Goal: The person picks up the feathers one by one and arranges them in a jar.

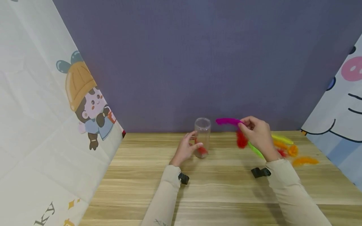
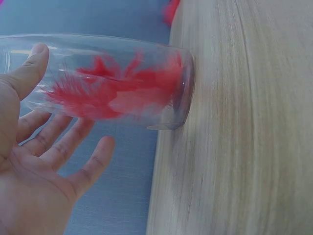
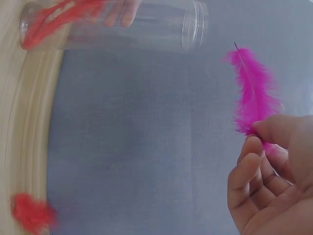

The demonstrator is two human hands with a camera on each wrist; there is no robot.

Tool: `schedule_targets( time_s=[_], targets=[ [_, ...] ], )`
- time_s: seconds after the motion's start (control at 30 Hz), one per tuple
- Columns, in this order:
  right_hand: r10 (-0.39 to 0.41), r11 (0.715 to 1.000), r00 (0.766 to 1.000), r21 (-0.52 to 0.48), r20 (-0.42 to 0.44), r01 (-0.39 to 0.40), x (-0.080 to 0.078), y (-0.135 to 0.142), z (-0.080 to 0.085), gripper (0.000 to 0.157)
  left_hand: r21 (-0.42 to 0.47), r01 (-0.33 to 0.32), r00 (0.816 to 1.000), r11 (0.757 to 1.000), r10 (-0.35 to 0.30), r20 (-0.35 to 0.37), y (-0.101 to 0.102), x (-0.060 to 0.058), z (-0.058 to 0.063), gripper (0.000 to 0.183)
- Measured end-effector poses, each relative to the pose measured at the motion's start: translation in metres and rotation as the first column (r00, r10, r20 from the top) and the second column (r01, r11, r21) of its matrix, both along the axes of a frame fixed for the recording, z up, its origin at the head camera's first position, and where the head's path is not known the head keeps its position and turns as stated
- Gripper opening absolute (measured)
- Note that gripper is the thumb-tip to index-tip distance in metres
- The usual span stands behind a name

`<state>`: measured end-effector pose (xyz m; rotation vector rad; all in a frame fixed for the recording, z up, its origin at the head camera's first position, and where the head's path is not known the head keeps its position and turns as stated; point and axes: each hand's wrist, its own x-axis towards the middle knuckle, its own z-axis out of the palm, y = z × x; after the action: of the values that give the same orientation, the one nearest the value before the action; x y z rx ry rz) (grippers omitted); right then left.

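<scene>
so the left hand [image 1: 186,149] has a loose hold on a tall clear glass [image 1: 206,135], thumb on one side and fingertips reaching round the other, with the little gap you get from a relaxed grip. the glass stands upright on the wooden table [image 1: 215,191], and there's a clump of red feathers [image 2: 122,90] sitting down in its lower part.

the right hand [image 1: 257,131] has a narrow pinch, thumb and index finger on one end of a magenta feather [image 3: 255,88]. that feather's up in the air just right of the glass's rim, not touching it, bare quill tip pointing toward the glass.

below that hand a fluffy red feather [image 1: 241,140] lies near the table's back edge. further right is the rest of the pile: a lime green feather [image 1: 256,150], a yellow feather [image 1: 282,139] and some orange feathers [image 1: 305,161], with another bit of red among them.

both sleeves are cream, and behind everything is a plain grey-blue backdrop [image 1: 175,62].
</scene>
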<state>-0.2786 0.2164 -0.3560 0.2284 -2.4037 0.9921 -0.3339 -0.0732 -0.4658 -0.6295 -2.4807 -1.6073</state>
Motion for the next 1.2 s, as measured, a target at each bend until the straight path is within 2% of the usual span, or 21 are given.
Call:
schedule_targets(
  time_s=[0.6,0.87,1.2],
  targets=[
    [0.031,1.000,0.998,0.007,-0.059,-0.031,-0.012,-0.023,0.008,0.018,-0.004,0.001,1.000,1.000,-0.001,0.005,0.000,0.000,0.000,0.066],
    [0.055,0.998,0.997,0.013,-0.057,-0.054,-0.015,-0.033,0.009,0.018,-0.011,-0.005,1.000,1.000,0.005,-0.002,0.000,0.001,0.000,0.066],
    [0.061,0.997,0.985,0.062,-0.164,-0.052,-0.023,-0.043,0.006,0.011,-0.016,-0.003,1.000,1.000,0.003,-0.001,0.000,0.002,-0.001,0.066]
  ],
)
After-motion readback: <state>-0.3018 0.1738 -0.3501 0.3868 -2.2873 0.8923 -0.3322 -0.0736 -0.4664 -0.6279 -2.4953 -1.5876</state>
